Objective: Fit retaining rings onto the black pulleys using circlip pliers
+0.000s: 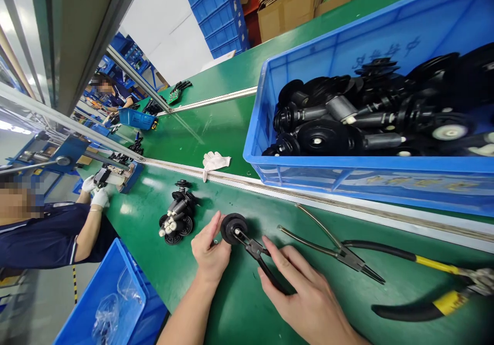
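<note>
1. The left hand (212, 252) grips a round black part (230, 223) over the green table (239, 298).
2. The right hand (303, 283) grips the pliers (255, 248), tips at the part's whitish centre (contact is unclear).
3. A blue crate (295, 174) stands far right.

On the green flat worktop (239, 306), black round plastic parts (178, 206) lie left of the left hand (212, 250), slender grey metal pliers (345, 256) at right; behind the pliers, a blue rectangular plastic bin (301, 176) holds, apparently, similar parts (322, 138).

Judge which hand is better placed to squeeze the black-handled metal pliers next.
Likely the right hand: it holds the pliers, while the left hand steadies the round black part at their tips.
</note>
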Demonstrator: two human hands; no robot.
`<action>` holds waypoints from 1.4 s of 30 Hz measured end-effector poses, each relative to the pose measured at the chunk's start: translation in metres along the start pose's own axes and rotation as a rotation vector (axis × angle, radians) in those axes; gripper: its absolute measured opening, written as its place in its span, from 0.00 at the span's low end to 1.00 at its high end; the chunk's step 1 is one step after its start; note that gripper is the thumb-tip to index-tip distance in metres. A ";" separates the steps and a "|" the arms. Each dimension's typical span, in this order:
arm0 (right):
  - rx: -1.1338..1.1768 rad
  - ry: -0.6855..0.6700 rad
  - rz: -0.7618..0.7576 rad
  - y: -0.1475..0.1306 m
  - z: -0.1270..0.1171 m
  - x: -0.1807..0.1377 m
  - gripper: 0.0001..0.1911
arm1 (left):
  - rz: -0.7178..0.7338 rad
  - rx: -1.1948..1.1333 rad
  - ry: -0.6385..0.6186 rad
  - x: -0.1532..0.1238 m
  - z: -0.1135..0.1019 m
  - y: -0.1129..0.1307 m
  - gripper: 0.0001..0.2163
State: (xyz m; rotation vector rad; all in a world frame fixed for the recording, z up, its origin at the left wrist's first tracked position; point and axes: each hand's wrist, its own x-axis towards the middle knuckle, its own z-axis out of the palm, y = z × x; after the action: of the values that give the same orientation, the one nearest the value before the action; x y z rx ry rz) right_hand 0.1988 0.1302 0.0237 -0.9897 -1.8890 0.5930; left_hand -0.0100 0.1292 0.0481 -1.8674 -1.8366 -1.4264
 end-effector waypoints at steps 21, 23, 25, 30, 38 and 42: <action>0.034 -0.025 0.033 0.003 0.002 -0.005 0.29 | -0.022 0.024 -0.014 -0.002 -0.001 -0.002 0.23; 0.027 -0.026 0.038 0.004 0.003 -0.006 0.30 | -0.024 0.030 -0.007 -0.002 0.000 -0.002 0.23; 0.021 -0.034 0.045 0.005 0.003 -0.007 0.30 | -0.027 0.029 0.000 -0.002 0.000 -0.002 0.23; -0.065 -0.061 0.061 0.002 0.004 -0.006 0.28 | -0.037 0.014 0.001 -0.002 -0.001 -0.006 0.24; 0.053 -0.070 0.092 0.006 0.005 -0.004 0.30 | -0.334 -0.151 -0.076 -0.007 0.006 -0.011 0.25; 0.373 -0.065 0.241 0.010 0.007 -0.007 0.30 | -0.666 -0.389 0.028 -0.001 0.012 -0.003 0.36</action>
State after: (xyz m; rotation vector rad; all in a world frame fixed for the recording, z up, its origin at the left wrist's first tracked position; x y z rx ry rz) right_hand 0.1985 0.1297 0.0097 -0.9621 -1.6424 1.0875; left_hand -0.0059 0.1379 0.0397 -1.3928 -2.4426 -2.1285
